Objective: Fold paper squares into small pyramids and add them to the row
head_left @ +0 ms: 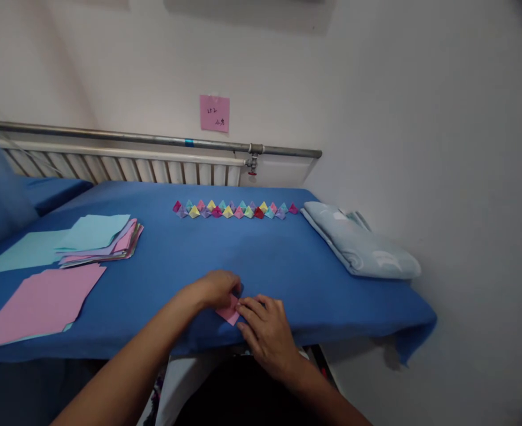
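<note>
Blue-covered surface: we log a stack of loose sheets at left and a row of folded pieces at the back. Pink paper, at the near edge: we judge it light, thin, easily creased and apt to slide; hold it by the edges. Our left hand and right hand press on it, fingers closed.

On blue cloth, left hand and right hand atop small pink paper.

Blue table bears paper sheets, folded shapes, cloth, pink piece.
</note>
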The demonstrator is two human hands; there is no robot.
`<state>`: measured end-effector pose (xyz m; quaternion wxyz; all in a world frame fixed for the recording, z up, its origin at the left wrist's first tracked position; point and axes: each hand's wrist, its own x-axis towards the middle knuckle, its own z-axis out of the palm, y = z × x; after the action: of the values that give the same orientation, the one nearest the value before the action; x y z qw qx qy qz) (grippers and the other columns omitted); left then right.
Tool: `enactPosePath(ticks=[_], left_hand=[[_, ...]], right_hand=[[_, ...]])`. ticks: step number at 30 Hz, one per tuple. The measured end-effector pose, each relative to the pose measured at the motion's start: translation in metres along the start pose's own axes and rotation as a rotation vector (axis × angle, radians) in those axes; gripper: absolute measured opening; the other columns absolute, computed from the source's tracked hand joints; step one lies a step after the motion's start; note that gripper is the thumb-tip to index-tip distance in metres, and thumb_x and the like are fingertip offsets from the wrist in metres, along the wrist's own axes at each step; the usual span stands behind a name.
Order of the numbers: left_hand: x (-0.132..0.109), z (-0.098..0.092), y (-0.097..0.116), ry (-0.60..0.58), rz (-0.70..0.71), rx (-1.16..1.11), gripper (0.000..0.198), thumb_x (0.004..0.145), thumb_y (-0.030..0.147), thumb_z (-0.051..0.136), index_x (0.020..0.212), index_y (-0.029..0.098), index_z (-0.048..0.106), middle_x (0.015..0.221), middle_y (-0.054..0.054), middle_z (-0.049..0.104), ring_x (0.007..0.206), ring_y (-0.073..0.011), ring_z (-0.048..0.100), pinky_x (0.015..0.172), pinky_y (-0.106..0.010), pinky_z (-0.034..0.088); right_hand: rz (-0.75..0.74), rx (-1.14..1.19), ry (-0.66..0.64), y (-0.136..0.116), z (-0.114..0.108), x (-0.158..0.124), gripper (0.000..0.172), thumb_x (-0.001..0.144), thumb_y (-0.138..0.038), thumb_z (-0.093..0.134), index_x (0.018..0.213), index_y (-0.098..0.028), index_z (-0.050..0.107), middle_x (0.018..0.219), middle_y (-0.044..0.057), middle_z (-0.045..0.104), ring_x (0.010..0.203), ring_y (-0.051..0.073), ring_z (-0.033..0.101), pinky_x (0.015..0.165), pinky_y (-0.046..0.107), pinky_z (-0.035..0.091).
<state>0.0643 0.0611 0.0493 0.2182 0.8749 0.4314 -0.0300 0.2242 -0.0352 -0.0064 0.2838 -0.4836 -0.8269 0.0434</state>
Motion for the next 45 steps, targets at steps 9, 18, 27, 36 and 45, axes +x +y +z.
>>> enactPosePath(ticks=[9, 18, 27, 36, 45], left_hand=[[-0.003, -0.008, -0.016, -0.105, -0.163, -0.293, 0.01, 0.049, 0.013, 0.065, 0.056, 0.019, 0.061, 0.047, 0.006, 0.051, 0.05, -0.0121, 0.046, 0.05, -0.022, 0.031], [-0.048, 0.018, -0.009, 0.313, -0.182, -1.055, 0.025, 0.063, 0.039, 0.065, 0.064, 0.018, 0.052, 0.059, 0.004, 0.054, 0.058, -0.0105, 0.048, 0.059, -0.022, 0.038], [-0.049, 0.045, 0.005, 0.403, -0.162, -1.489, 0.029, 0.058, 0.035, 0.076, 0.063, 0.016, 0.056, 0.055, 0.005, 0.055, 0.053, -0.0081, 0.047, 0.055, -0.021, 0.036], [-0.059, 0.009, 0.001, 0.283, 0.032, -0.848, 0.01, 0.075, 0.028, 0.059, 0.076, 0.018, 0.061, 0.072, 0.002, 0.064, 0.071, -0.014, 0.057, 0.067, -0.025, 0.041], [-0.043, 0.065, -0.003, 0.968, 0.274, 0.161, 0.023, 0.09, 0.014, 0.041, 0.074, 0.018, 0.055, 0.077, -0.004, 0.062, 0.074, -0.0172, 0.053, 0.071, -0.031, 0.04]], right_hand=[[0.112, 0.345, 0.262, 0.011, 0.002, -0.002, 0.022, 0.091, -0.024, 0.048, 0.107, -0.025, 0.063, 0.114, 0.007, 0.061, 0.108, 0.022, 0.053, 0.094, 0.041, 0.043], [0.51, 1.066, 0.057, -0.017, -0.006, 0.019, 0.029, 0.08, -0.035, 0.061, 0.106, -0.02, 0.062, 0.099, 0.005, 0.067, 0.094, 0.021, 0.061, 0.086, 0.035, 0.046], [0.615, 1.098, 0.052, -0.024, -0.004, 0.032, 0.022, 0.076, -0.039, 0.063, 0.081, -0.017, 0.066, 0.071, -0.001, 0.06, 0.07, 0.014, 0.054, 0.07, 0.026, 0.042], [0.299, 0.626, 0.014, -0.016, -0.017, 0.029, 0.019, 0.087, -0.032, 0.053, 0.079, -0.019, 0.065, 0.072, -0.001, 0.061, 0.07, 0.014, 0.052, 0.065, 0.025, 0.04], [-0.213, -0.095, 0.161, 0.006, -0.009, 0.028, 0.018, 0.09, -0.015, 0.047, 0.096, -0.018, 0.064, 0.089, 0.006, 0.062, 0.084, 0.019, 0.05, 0.075, 0.034, 0.036]])
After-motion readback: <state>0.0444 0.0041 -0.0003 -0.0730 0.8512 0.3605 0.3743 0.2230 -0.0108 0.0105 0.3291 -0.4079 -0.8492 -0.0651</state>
